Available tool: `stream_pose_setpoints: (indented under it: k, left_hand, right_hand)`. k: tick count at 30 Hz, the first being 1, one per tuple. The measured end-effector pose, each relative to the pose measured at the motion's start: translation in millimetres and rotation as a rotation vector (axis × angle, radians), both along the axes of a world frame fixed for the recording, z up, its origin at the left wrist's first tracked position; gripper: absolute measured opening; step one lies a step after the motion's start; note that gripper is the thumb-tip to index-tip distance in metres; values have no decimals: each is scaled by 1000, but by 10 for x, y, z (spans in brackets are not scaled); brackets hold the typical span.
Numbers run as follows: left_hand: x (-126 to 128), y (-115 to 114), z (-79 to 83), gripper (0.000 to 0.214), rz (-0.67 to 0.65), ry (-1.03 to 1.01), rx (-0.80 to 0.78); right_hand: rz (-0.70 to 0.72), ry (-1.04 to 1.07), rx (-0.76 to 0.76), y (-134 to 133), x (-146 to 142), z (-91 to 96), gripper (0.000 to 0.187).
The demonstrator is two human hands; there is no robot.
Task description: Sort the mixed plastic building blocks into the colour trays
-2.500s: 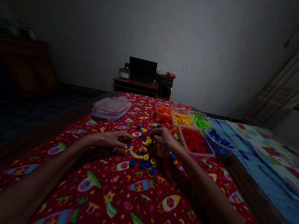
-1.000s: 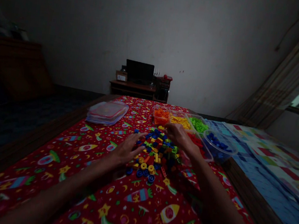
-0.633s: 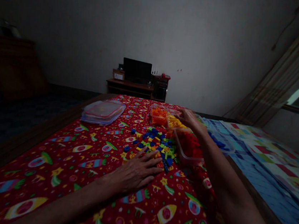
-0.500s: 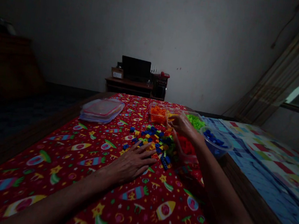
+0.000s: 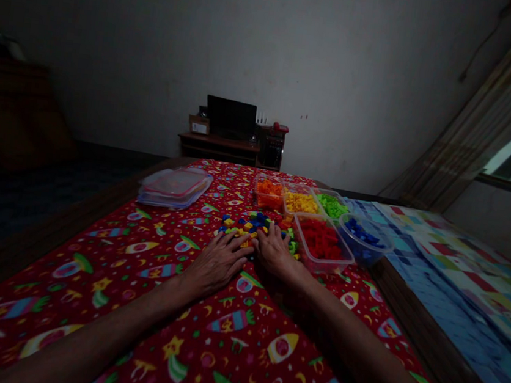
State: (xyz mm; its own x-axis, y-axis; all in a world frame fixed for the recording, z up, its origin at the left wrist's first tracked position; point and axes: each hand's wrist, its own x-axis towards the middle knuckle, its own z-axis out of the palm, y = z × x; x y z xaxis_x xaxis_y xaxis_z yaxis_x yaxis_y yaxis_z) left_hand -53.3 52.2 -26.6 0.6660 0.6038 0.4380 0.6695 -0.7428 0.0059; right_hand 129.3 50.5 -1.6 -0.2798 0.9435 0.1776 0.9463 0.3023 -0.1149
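Note:
A mixed heap of small plastic building blocks (image 5: 257, 220) in blue, yellow, green, red and orange lies on the patterned red cloth (image 5: 201, 345). My left hand (image 5: 217, 262) rests palm down at the heap's near left edge, fingers spread. Beside it, my right hand (image 5: 275, 254) reaches over the near right part of the heap with its fingers apart, touching blocks and covering some of them. Neither hand visibly grips a block. To the right of the heap stands a clear box of red blocks (image 5: 322, 241), close to my right hand.
Behind it are clear boxes of orange blocks (image 5: 268, 194), yellow blocks (image 5: 301, 203) and green blocks (image 5: 333, 206). A round tub of blue blocks (image 5: 361, 233) stands right of them. Stacked plastic lids (image 5: 175, 187) lie at the left. A monitor (image 5: 231, 117) stands by the wall.
My right hand has come back from the yellow box to the heap, beside my left hand. My left hand has shifted slightly left, and the heap looks more gathered.

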Motion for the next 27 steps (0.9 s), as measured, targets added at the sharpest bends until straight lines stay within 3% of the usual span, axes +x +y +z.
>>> stream_pose_setpoints:
  k: [4, 8, 10, 13, 17, 22, 27]
  left_hand:
    - [-8, 10, 16, 33, 34, -112, 2]
    - [-37, 46, -20, 33, 79, -265, -19]
    - [-50, 68, -53, 33, 102, -298, -31]
    - [-57, 85, -76, 32, 98, -302, -38]
    - [-43, 61, -45, 32, 66, -296, -45]
    - [-25, 30, -31, 31, 48, -239, -19]
    - [-22, 29, -39, 30, 46, -207, -11]
  right_hand:
    - [162, 171, 38, -34, -144, -48, 44]
    - [410, 395, 62, 58, -196, 60, 37]
    - [398, 529, 64, 132, -114, 161, 35]
    - [216, 628, 85, 229, 124, 311, 35]
    - [104, 418, 26, 253, 377, 397, 24]
    - [90, 110, -4, 194, 301, 252, 22]
    - [156, 76, -47, 215, 256, 189, 18]
